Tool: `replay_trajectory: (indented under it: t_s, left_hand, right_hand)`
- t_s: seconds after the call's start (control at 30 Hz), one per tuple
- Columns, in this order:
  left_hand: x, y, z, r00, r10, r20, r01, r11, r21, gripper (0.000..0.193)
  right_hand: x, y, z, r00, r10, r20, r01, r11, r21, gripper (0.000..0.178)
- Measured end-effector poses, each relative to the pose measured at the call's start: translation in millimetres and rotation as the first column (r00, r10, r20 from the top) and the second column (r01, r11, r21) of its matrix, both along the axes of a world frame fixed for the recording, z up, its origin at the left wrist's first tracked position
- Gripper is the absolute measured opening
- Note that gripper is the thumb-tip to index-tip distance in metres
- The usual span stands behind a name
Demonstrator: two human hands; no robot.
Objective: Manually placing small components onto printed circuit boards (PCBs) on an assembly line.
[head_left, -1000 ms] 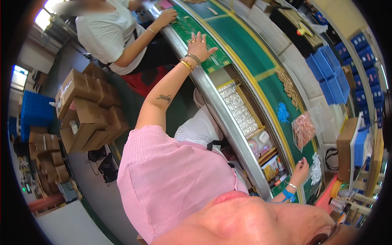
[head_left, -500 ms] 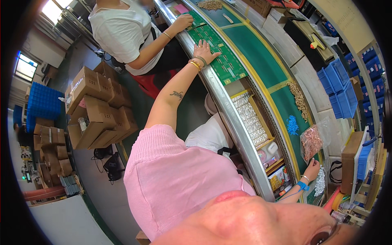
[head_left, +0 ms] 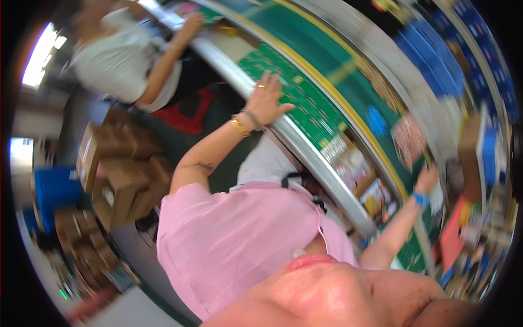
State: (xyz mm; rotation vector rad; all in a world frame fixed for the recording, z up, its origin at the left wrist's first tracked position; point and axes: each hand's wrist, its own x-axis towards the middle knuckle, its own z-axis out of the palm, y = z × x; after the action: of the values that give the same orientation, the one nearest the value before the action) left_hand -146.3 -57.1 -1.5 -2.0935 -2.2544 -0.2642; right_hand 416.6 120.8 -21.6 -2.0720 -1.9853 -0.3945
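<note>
My left hand (head_left: pixel 265 101) lies with fingers spread on the near edge of a green circuit board (head_left: pixel 310 103), thumb stretched across it. The board rests over the metal-edged rail (head_left: pixel 321 169) of the bench. On the right, my right hand (head_left: pixel 426 179), smeared by motion, is just below a clear bag of reddish parts (head_left: pixel 408 140). Its fingers are too blurred to show whether they hold anything. A small pile of blue parts (head_left: pixel 376 121) lies left of the bag on the green belt. Pale parts (head_left: pixel 436 197) lie beside my right wrist.
Across the rail's far left, a co-worker's hand (head_left: pixel 192 24) touches another green board (head_left: pixel 210 15). Tan parts (head_left: pixel 384 90) line the belt's far edge. Blue bins (head_left: pixel 430 57) stand beyond it. Below the rail sit assorted small packages (head_left: pixel 376 199). Cardboard boxes (head_left: pixel 122 147) are stacked at left.
My left hand and the board have moved along the rail toward me, covering most of the foil-like packs. A gap separates it from the co-worker's board. My right hand has moved up toward the bag.
</note>
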Motion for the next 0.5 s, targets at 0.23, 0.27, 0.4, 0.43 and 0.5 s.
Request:
replay_trajectory:
  t_s: [0.23, 0.27, 0.4, 0.43, 0.5]
  left_hand:
    - [57.5, -14.4, 0.7, 0.943, -0.320, 0.087, 0.324, 0.946, -0.026, 0.067]
    - [67.0, -15.0, -6.1, 0.932, -0.345, 0.114, 0.351, 0.936, -0.031, 0.067]
    - [81.3, -19.5, 2.3, 0.889, -0.443, 0.113, 0.452, 0.890, -0.066, 0.067]
    - [81.9, -20.6, 1.9, 0.880, -0.461, 0.109, 0.469, 0.881, -0.057, 0.068]
    - [80.2, -21.1, 6.3, 0.873, -0.477, 0.101, 0.484, 0.874, -0.054, 0.068]
  right_hand:
    - [-3.1, -5.8, -7.7, 0.964, 0.083, -0.254, -0.028, 0.977, 0.213, 0.015]
    - [-3.7, -9.8, -1.1, 0.967, -0.010, -0.253, 0.074, 0.968, 0.242, 0.014]
    - [23.2, -18.8, -1.6, 0.964, -0.040, -0.264, 0.088, 0.981, 0.173, 0.013]
    - [24.2, -19.6, -0.8, 0.962, -0.041, -0.270, 0.089, 0.982, 0.167, 0.012]
    - [14.6, -19.8, -5.4, 0.951, -0.037, -0.307, 0.102, 0.975, 0.198, 0.007]
